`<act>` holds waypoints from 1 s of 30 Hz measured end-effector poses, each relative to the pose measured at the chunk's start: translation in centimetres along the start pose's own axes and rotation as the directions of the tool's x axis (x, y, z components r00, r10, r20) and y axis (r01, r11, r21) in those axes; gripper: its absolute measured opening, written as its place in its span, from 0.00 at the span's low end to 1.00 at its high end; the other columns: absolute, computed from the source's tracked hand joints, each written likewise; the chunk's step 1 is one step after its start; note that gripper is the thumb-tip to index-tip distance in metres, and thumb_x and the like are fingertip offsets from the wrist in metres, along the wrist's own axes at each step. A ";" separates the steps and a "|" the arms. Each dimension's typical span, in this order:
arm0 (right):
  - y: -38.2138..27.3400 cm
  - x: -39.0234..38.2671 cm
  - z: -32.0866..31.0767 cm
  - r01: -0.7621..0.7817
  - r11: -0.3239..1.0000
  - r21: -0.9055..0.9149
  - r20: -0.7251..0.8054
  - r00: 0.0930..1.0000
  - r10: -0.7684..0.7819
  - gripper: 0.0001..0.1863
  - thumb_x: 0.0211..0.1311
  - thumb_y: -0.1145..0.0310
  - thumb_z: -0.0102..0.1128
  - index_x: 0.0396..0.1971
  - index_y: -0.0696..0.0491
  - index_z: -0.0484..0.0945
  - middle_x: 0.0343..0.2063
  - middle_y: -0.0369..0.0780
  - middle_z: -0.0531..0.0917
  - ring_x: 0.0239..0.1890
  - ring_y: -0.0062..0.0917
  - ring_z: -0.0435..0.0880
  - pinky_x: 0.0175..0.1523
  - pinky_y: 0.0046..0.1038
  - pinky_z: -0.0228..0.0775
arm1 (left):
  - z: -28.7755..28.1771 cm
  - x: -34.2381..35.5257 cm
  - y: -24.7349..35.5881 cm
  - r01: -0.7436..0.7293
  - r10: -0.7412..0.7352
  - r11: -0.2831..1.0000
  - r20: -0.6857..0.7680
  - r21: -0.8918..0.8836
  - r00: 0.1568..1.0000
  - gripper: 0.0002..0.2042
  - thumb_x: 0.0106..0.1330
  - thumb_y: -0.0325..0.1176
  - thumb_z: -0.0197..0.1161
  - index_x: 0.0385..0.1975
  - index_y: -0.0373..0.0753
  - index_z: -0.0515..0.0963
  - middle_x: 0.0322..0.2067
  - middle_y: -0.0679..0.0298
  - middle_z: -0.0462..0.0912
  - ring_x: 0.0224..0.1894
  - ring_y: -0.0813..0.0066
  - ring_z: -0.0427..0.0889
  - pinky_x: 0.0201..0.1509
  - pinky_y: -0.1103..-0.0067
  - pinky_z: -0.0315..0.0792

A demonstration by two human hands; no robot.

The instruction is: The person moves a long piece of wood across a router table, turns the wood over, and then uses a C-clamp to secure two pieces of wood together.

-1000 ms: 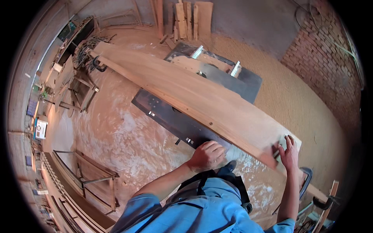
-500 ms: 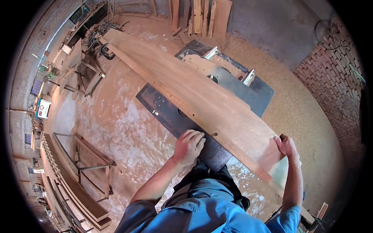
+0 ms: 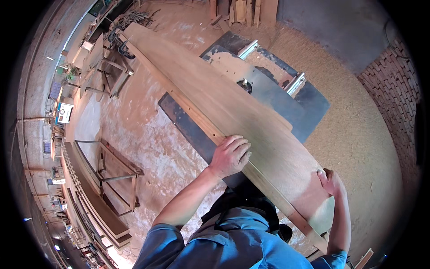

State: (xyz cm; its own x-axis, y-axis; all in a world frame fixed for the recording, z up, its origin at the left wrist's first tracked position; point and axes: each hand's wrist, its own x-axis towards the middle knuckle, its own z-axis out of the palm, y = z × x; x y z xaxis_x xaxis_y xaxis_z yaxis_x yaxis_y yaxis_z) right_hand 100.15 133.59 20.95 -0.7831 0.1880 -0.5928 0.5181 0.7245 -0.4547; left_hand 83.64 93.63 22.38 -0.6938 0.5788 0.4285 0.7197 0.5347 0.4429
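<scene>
A long wooden board [image 3: 197, 71] lies slantwise across a dark metal machine table [image 3: 304, 110], with a wooden strip [image 3: 192, 112] along its near edge. Bolts or holes dot the strip. My left hand [image 3: 230, 157] bends its fingers over that strip, gripping the near edge about midway along. At the board's right end, my right hand [image 3: 332, 183] is closed round the far edge, its thumb on the top face. A dark clamp [image 3: 126, 50] sits at the far left end. Just beyond the board's far edge, a spindle [image 3: 244, 85] stands up from the table.
Two pale metal rails [image 3: 248, 49] are mounted on the back of the machine. Sawdust covers the floor [image 3: 349, 134] to the right, before a brick wall [image 3: 394, 76]. Timber pieces [image 3: 242, 12] lean at the back. Wooden frames [image 3: 118, 179] and stacked boards [image 3: 96, 201] stand at left.
My left hand has moved from beside the near edge up onto the strip. Relative to the machine, the board has shifted toward me, and more of the spindle shows. My right hand keeps its hold.
</scene>
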 end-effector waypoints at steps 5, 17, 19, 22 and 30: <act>-0.5 0.2 -0.2 -0.046 0.999 0.015 0.018 0.999 0.046 0.31 0.67 0.44 0.54 0.46 0.59 0.84 0.37 0.58 0.85 0.45 0.55 0.85 0.49 0.45 0.77 | 0.6 0.1 -0.2 -0.001 0.001 1.000 0.036 0.016 0.999 0.13 0.52 0.29 0.70 0.39 0.38 0.84 0.42 0.61 0.85 0.49 0.59 0.83 0.54 0.67 0.78; 2.0 0.3 2.2 0.100 0.994 -0.033 -0.130 0.986 -0.103 0.26 0.62 0.46 0.56 0.31 0.58 0.84 0.25 0.56 0.82 0.31 0.56 0.84 0.33 0.47 0.74 | 0.8 -0.8 -1.3 -0.068 0.068 0.995 -0.003 -0.079 0.998 0.18 0.52 0.30 0.69 0.45 0.41 0.81 0.45 0.62 0.83 0.45 0.62 0.83 0.45 0.67 0.76; 1.8 0.3 2.5 0.138 0.990 -0.001 -0.207 0.969 -0.135 0.27 0.63 0.45 0.55 0.28 0.58 0.81 0.21 0.55 0.80 0.27 0.56 0.81 0.29 0.47 0.71 | 0.8 -0.7 -1.3 -0.074 0.076 0.993 0.010 -0.089 0.997 0.20 0.52 0.30 0.69 0.47 0.41 0.81 0.46 0.62 0.83 0.46 0.62 0.83 0.46 0.68 0.76; -0.1 0.0 1.3 0.111 0.993 0.028 -0.158 0.982 -0.106 0.28 0.63 0.44 0.54 0.24 0.58 0.78 0.17 0.54 0.77 0.23 0.56 0.78 0.27 0.47 0.67 | 0.7 -0.9 -1.2 -0.065 0.067 0.994 0.015 -0.086 0.998 0.21 0.51 0.30 0.69 0.49 0.41 0.80 0.47 0.62 0.82 0.47 0.62 0.82 0.47 0.68 0.75; -0.5 0.4 0.5 0.057 0.998 -0.029 -0.053 0.997 -0.058 0.26 0.63 0.47 0.55 0.33 0.59 0.83 0.26 0.55 0.82 0.31 0.55 0.83 0.34 0.46 0.72 | 0.9 -0.8 -1.3 -0.067 0.070 0.994 0.036 -0.089 0.997 0.21 0.52 0.30 0.67 0.49 0.41 0.79 0.47 0.62 0.81 0.46 0.63 0.81 0.47 0.68 0.75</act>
State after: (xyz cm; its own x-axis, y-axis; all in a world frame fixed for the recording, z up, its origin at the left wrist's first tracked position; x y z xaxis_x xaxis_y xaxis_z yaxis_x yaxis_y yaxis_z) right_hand 99.72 132.97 20.66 -0.8291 0.1799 -0.5294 0.4625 0.7526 -0.4686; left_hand 83.31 93.06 20.73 -0.6401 0.6366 0.4302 0.7592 0.4379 0.4816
